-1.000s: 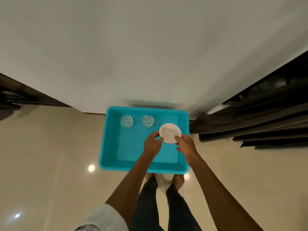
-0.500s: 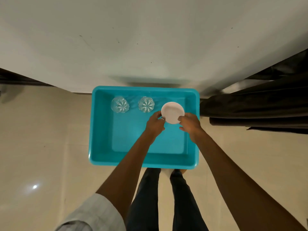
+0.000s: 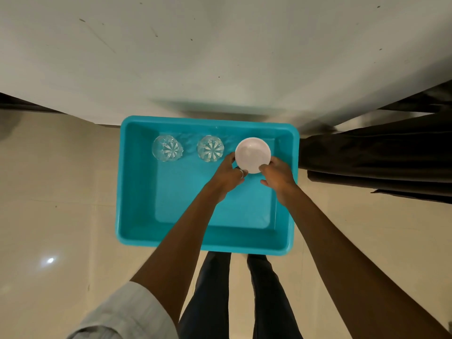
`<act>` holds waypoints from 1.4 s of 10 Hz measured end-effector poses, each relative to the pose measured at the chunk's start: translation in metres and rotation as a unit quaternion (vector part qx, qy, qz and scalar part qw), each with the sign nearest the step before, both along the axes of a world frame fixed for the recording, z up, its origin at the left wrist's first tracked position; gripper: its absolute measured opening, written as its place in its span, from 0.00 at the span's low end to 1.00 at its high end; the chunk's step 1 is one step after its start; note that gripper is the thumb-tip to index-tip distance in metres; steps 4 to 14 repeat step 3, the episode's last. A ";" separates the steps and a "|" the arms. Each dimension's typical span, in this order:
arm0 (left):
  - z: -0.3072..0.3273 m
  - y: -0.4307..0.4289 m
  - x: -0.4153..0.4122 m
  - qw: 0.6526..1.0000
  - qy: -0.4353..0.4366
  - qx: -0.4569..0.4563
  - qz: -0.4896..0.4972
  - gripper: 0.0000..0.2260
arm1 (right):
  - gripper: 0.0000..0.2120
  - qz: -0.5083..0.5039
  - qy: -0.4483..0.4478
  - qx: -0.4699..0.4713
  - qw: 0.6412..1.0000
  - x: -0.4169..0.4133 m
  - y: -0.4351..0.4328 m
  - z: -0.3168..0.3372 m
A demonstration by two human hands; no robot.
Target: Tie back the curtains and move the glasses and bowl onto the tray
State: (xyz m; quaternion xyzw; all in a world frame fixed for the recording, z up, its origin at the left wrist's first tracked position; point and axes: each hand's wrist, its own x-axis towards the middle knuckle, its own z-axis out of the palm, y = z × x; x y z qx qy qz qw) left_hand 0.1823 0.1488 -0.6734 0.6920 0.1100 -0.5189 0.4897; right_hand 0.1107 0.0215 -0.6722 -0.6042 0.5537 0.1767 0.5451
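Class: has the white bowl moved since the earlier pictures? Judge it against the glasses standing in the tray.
Yes. The bowl has moved toward the tray's far wall and is now level with the glass beside it.

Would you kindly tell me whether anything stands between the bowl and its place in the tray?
Nothing visible does. The left hand and right hand hold the bowl at the far right corner of the tray. The nearest glass stands to its left, apart from it.
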 end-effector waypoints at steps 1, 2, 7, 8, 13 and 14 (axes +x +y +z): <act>0.000 0.003 -0.001 1.000 0.003 0.000 -0.014 0.27 | 0.17 0.005 -0.004 0.007 1.000 -0.003 0.001 -0.002; 0.007 0.005 -0.001 1.000 0.006 0.029 -0.005 0.30 | 0.19 -0.003 0.004 0.008 1.000 -0.005 0.004 0.005; 0.014 0.011 -0.008 0.997 0.015 0.080 -0.005 0.26 | 0.23 0.011 0.030 -0.021 0.999 -0.013 0.009 0.016; 0.014 0.011 -0.008 0.997 0.015 0.080 -0.005 0.26 | 0.23 0.011 0.030 -0.021 0.999 -0.013 0.009 0.016; 0.014 0.011 -0.008 0.997 0.015 0.080 -0.005 0.26 | 0.23 0.011 0.030 -0.021 0.999 -0.013 0.009 0.016; 0.014 0.011 -0.008 0.997 0.015 0.080 -0.005 0.26 | 0.23 0.011 0.030 -0.021 0.999 -0.013 0.009 0.016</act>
